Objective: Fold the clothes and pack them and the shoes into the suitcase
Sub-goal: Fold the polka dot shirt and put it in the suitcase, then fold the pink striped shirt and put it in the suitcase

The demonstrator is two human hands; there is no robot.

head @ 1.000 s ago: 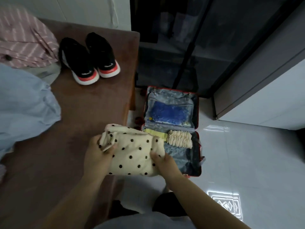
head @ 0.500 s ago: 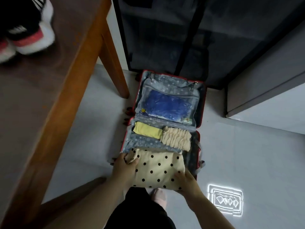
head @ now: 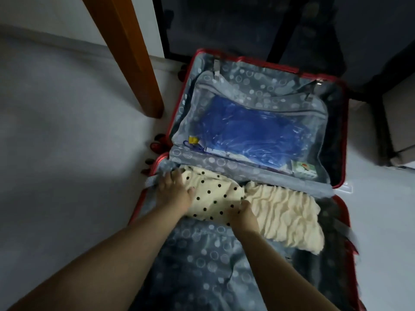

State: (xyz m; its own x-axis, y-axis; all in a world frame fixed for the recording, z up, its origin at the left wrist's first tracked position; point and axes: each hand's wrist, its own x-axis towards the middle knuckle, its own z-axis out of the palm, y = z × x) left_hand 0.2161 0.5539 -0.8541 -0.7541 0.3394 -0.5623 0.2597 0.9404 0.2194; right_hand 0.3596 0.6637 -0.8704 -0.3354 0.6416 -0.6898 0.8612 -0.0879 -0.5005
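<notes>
Pressing polka-dot garment (head: 215,198) into suitcase (head: 202,265), left hand (head: 174,191) flat, right hand (head: 244,215) gripping.

1. One suitcase (head: 197,254), red-rimmed, lying open on the floor (head: 67,153).
2. Two hands, one left hand (head: 174,194) and one right hand (head: 244,215), both on the same piece of clothing.
3. Two garments in the near half: one cream polka-dot garment (head: 215,194), one cream ruffled garment (head: 285,212).
4. One blue bundle (head: 253,129) behind the one mesh pocket (head: 247,90) of the far half.
5. One yellow tag (head: 193,139) and one green-and-white packet (head: 303,169) in that pocket too.
6. One wooden table leg (head: 132,52) beside the case.
</notes>
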